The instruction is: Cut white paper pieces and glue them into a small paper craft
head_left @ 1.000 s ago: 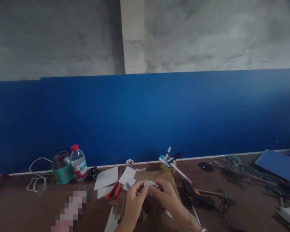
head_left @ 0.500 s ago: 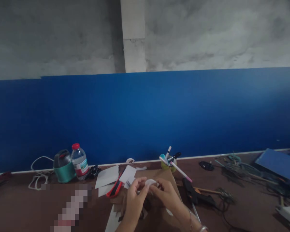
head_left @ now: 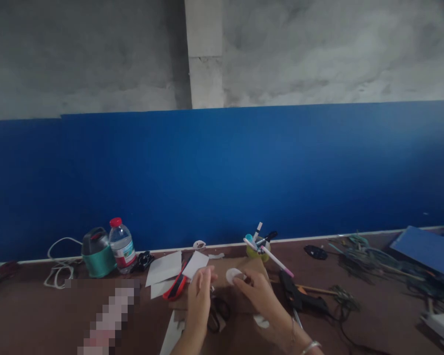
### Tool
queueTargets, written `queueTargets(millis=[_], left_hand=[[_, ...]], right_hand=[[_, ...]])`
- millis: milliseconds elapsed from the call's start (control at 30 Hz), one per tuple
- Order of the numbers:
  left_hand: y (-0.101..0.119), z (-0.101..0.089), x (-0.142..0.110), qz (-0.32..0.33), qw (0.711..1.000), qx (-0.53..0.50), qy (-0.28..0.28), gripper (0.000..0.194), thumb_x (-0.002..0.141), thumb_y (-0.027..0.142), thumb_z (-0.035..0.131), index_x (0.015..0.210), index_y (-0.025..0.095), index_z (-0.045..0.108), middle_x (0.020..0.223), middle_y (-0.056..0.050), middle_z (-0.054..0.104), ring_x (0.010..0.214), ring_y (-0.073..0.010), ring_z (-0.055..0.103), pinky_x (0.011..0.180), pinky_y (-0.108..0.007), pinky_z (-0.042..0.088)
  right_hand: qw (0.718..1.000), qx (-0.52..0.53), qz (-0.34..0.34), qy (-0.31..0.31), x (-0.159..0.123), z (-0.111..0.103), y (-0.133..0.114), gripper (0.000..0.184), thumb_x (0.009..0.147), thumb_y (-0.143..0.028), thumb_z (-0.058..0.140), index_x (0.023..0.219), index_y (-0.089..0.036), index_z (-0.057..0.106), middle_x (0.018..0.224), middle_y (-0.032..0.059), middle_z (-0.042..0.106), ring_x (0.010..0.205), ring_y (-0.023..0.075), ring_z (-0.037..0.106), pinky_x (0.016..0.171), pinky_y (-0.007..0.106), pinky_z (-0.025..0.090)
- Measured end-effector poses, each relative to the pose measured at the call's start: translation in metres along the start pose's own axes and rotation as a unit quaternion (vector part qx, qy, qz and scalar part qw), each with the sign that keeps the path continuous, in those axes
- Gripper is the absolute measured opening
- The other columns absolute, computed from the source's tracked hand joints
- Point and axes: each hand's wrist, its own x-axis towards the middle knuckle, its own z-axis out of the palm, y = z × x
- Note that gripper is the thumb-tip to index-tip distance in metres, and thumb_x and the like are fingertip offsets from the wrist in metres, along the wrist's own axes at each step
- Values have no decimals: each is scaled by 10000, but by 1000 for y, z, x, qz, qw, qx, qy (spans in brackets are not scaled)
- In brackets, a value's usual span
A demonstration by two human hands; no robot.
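Observation:
My right hand [head_left: 261,293] pinches a small white paper disc [head_left: 232,274] between thumb and fingers, over a sheet of brown cardboard [head_left: 240,301]. To its left, my left hand [head_left: 201,296] is raised with its fingers drawn together; a pale bit shows by the fingertips, too small to name. Black-handled scissors [head_left: 218,314] lie between the hands on the cardboard. Another white round piece [head_left: 261,321] rests under my right wrist. A red utility knife [head_left: 175,288] lies left of my left hand, beside white paper pieces [head_left: 165,268].
Behind the cardboard stands a green cup [head_left: 259,254] of markers. A black glue gun [head_left: 303,296] lies to the right, with tangled wires [head_left: 370,261] beyond. At the left are a water bottle [head_left: 122,246] and a teal container [head_left: 98,261]. A blue panel [head_left: 222,172] borders the back.
My hands have moved apart. The white disc, between both hands before, is now in my right hand only. The scissors and the second white piece show more fully.

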Motion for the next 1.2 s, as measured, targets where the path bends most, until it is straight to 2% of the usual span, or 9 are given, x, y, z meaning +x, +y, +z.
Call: queueTargets(millis=[167,267,400,533,733,833,967,1100,1200], left_hand=[[-2,-1,4,8,999,-36,28,557,714,684,576,866,164,708,792,-72,700,874,-261,651,817,-342,489],[-2,-1,4,14,999,-32,41,544,730,671,569,871,165,710,776,-68,699,846,-252,649,809,-346,487],[-1,-2,4,13,998,-44,50,531,733,657,577,877,164,709,777,-64,696,825,-243,647,809,-350,496],[-4,-2,6,26,996,-50,64,515,755,646,563,874,165,704,751,-50,682,820,-232,642,819,-350,496],[-9,-5,10,20,990,-80,115,586,771,677,509,983,158,683,751,-39,672,808,-221,638,840,-365,493],[-8,-7,10,18,989,-68,126,589,810,664,452,1023,161,671,779,-40,677,821,-216,631,843,-354,474],[-6,-8,10,50,987,-64,140,541,755,656,532,941,167,667,710,-14,645,721,-195,602,745,-319,471],[-6,-7,10,64,986,-61,143,469,761,604,556,913,171,656,674,-2,617,685,-184,580,689,-297,460],[-8,-8,11,68,987,-53,139,431,777,567,557,914,171,656,715,-17,627,743,-198,593,729,-306,464]], right_hand=[[987,-151,-44,-27,-4,-1,9,153,722,-275,671,616,-168,642,749,30,633,765,202,538,701,294,371],[971,-231,-36,-48,-8,1,10,158,714,-271,690,604,-167,644,828,55,644,833,225,545,727,302,367],[948,-314,-18,-42,-8,0,8,114,739,-273,672,685,-173,680,879,84,656,885,263,549,742,327,367],[945,-326,-26,-22,-5,-4,8,81,762,-237,656,797,-177,697,934,99,666,963,282,547,818,348,379],[951,-301,-65,14,-8,-3,1,166,834,-179,566,941,-172,693,985,110,681,989,287,553,865,370,383],[960,-266,-82,-24,-18,9,-13,145,845,-192,555,884,-190,695,940,78,689,924,253,575,841,347,379],[956,-242,-123,-111,-34,30,-27,163,798,-231,627,951,-209,678,958,44,697,924,230,580,817,310,378],[942,-293,-109,-125,-42,42,-28,202,790,-307,636,967,-219,680,1020,62,704,982,270,577,864,349,365],[934,-321,-83,-133,-43,43,-27,234,757,-248,634,978,-200,691,1013,96,709,993,296,586,874,367,376]])
